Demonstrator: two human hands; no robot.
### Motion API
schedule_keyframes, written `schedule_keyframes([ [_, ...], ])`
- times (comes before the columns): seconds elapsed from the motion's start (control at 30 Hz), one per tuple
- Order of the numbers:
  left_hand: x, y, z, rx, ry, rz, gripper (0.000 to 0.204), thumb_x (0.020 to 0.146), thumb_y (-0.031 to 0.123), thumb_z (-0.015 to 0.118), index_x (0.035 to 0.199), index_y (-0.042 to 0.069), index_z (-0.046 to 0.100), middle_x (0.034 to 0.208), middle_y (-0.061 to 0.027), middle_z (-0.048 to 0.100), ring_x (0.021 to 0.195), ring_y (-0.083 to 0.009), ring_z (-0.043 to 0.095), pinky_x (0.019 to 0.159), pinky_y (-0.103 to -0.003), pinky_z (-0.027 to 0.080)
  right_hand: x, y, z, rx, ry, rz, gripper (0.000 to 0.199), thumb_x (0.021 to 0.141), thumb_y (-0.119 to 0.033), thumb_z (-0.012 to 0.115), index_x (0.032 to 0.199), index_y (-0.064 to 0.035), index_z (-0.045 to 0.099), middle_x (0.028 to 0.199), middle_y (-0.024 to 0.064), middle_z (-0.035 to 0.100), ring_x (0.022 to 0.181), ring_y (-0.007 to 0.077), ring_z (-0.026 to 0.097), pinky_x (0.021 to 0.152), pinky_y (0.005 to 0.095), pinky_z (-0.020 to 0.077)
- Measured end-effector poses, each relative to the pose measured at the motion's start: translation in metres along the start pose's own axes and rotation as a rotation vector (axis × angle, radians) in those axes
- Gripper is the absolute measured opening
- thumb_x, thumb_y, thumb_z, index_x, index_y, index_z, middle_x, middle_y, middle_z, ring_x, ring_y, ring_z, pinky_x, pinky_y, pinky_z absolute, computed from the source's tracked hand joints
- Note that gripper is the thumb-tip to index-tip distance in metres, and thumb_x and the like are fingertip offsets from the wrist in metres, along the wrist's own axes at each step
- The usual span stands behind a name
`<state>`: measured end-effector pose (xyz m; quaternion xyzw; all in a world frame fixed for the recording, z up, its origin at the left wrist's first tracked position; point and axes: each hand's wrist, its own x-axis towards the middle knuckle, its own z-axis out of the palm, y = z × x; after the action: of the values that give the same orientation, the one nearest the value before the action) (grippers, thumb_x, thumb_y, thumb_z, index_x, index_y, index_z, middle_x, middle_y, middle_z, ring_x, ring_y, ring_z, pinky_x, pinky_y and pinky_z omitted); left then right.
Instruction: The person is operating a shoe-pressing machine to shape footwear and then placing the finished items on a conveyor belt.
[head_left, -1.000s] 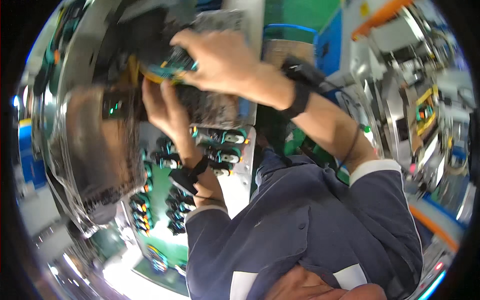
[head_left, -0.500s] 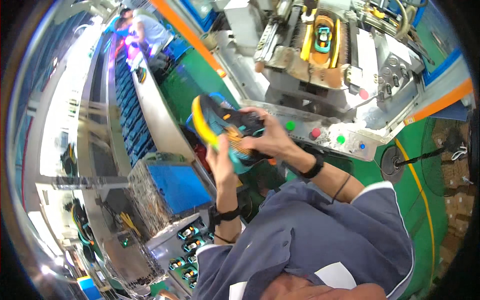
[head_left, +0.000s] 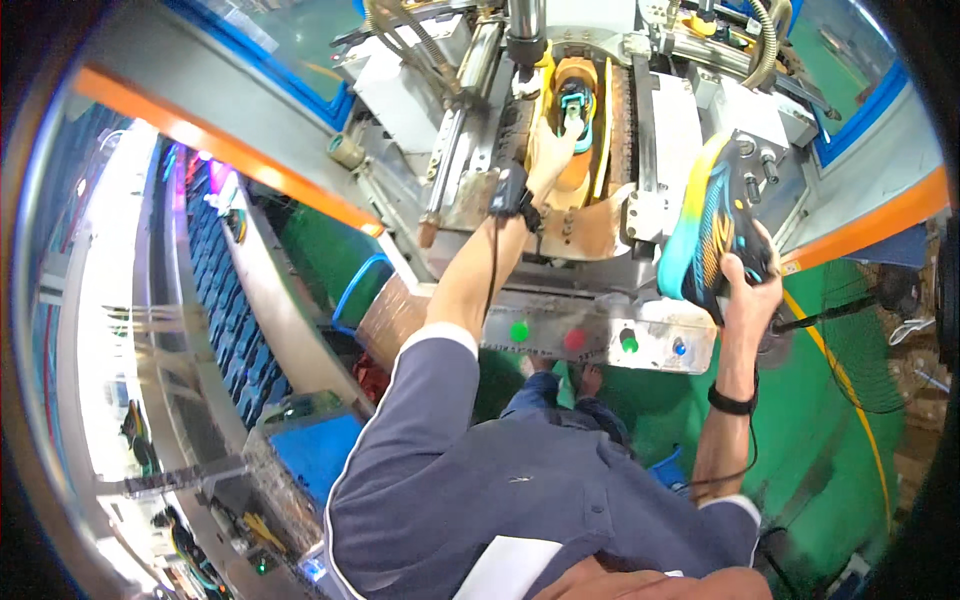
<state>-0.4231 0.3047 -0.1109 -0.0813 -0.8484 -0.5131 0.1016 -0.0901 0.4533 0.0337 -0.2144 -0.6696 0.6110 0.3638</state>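
A machine [head_left: 600, 130] stands at the far middle of the scene, with a shoe [head_left: 578, 100] seated in its cradle. The left hand [head_left: 550, 150] reaches far into that cradle, its fingers [head_left: 572, 125] touching the seated shoe. To the right, the right hand [head_left: 750, 285] holds a second shoe [head_left: 710, 230] up, just beside the machine's right side and well apart from the seated one. A button panel [head_left: 600, 335] runs along the machine's near edge, between the two forearms. Below the panel, nearer the person, lies the floor [head_left: 820, 440]. A fan [head_left: 890, 320] stands at the far right. Stacked crates [head_left: 225, 290] line the left, with a bin [head_left: 315, 450] at near left.
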Motion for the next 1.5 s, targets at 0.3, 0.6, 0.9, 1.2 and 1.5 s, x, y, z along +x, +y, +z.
schedule_keyframes([
  [0.3,0.059,-0.007,0.048,0.207,-0.301,-0.204,0.084,0.073,0.025,0.069,0.138,-0.012,0.030,0.114,-0.0283,0.061,0.105,-0.0401,0.061,0.090,-0.045,0.050,0.051,0.019,0.017,-0.260,0.122,0.042,0.049,0.077,-0.002,0.068,0.124,0.0029,0.056,0.107,0.0091,0.063,0.093,0.0152,0.061,0.085,0.0282,0.0500],
  [0.6,-0.074,0.031,-0.162,-0.894,-0.401,-0.574,0.048,0.077,0.010,0.075,0.117,-0.007,0.055,0.111,-0.0138,0.063,0.097,-0.0210,0.062,0.080,-0.035,0.051,0.229,0.073,0.183,-0.927,-0.274,0.009,0.054,0.066,-0.037,0.077,0.101,0.0014,0.067,0.086,0.0156,0.070,0.076,0.0235,0.069,0.072,0.0339,0.0537],
  [0.9,-0.241,0.031,-0.376,-0.702,0.031,-0.701,0.062,0.075,0.012,0.073,0.130,-0.004,0.048,0.118,-0.0092,0.060,0.104,-0.0164,0.058,0.092,-0.030,0.045,0.213,0.144,0.325,-1.116,-0.345,-0.052,0.047,0.074,-0.033,0.069,0.106,0.0015,0.064,0.106,0.0263,0.067,0.100,0.0396,0.065,0.086,0.0433,0.0529],
  [1.2,-0.380,0.030,-0.371,-0.717,0.787,-0.729,0.039,0.089,0.011,0.064,0.125,0.004,0.049,0.099,-0.0072,0.062,0.088,-0.0162,0.063,0.060,-0.031,0.052,0.199,0.189,0.343,-1.099,-0.350,-0.054,0.048,0.080,-0.029,0.064,0.112,0.0027,0.048,0.104,0.0251,0.067,0.096,0.0394,0.067,0.082,0.0460,0.0540],
  [1.5,-0.425,0.057,-0.329,-0.882,0.705,-0.801,0.040,0.089,0.005,0.060,0.126,-0.006,0.050,0.116,-0.0125,0.062,0.104,-0.0220,0.062,0.087,-0.036,0.051,-0.062,0.070,0.255,-0.304,-0.735,-0.655,0.021,0.089,-0.007,0.059,0.108,-0.0004,0.064,0.105,0.0168,0.067,0.096,0.0346,0.064,0.085,0.0372,0.0501],
])
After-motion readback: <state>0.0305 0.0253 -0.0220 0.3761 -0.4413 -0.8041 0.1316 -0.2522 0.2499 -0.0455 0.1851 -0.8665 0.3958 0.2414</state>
